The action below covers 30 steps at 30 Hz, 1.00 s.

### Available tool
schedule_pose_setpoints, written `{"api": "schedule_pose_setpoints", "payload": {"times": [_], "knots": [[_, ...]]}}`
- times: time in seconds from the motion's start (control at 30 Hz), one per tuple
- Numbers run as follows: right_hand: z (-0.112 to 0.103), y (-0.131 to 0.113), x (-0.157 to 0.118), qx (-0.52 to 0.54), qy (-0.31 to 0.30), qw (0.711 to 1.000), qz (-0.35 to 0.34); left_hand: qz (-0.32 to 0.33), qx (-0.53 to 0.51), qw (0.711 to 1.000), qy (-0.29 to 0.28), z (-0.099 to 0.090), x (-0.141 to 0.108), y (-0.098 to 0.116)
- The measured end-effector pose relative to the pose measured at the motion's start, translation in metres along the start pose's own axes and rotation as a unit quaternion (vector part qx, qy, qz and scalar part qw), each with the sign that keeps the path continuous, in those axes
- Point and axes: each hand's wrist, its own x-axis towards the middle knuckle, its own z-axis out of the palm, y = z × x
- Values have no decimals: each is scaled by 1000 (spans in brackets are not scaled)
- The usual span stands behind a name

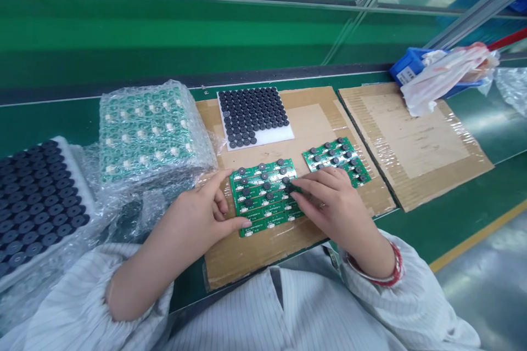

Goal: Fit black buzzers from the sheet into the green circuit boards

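Observation:
A green circuit board panel (269,209) with white connectors lies on cardboard, black round discs standing on its upper rows. My left hand (201,211) holds its left side, index finger at the upper corner and thumb on the lower edge, other fingers curled. Over the panel's right side, my right hand (329,192) is closed in a pinch on a small black disc (290,188), partly hidden by the fingertips. Beyond that hand lies a second green panel (349,156) bearing black discs. Rows of black discs (251,109) fill most of a white foam sheet (278,135) behind.
A bubble-wrapped stack of green boards (144,129) stands at left, beside another foam sheet of black discs (41,197). Cardboard sheets (415,142) cover the green bench (448,225). At the back right, a blue bin (414,63) holds a crumpled plastic bag (448,74).

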Motion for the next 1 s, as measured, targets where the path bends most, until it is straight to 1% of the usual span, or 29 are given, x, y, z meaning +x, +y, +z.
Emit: {"api": "schedule_pose_setpoints", "payload": {"times": [0.13, 0.23, 0.37, 0.43, 0.5, 0.57, 0.67, 0.87, 1.0], "knots": [[-1, -4, -3, 1, 10, 999, -34, -5, 1, 1000, -2, 0, 1, 3], [2, -6, -4, 0, 2, 999, -39, -5, 0, 1000, 3, 0, 0, 4], [3, -5, -4, -1, -9, 999, -34, -7, -9, 1000, 6, -1, 0, 4], [4, -4, -4, 1, 3, 1000, -26, -6, -10, 1000, 8, -1, 0, 3], [5, -3, -4, -2, 20, 1000, -6, -4, -11, 1000, 10, 0, -1, 3], [6, -2, -2, -11, 23, 1000, 17, -3, -12, 1000, 14, 1, -1, 2], [7, -2, 2, -19, 1, 999, 36, -9, -7, 1000, 20, 2, -1, 1], [2, -2, 13, -7, -61, 998, 29, -10, -22, 1000, 18, 3, 0, 2], [1, -4, 17, -1, -79, 996, 33, -12, -20, 1000, 13, 3, 0, 2]]}}
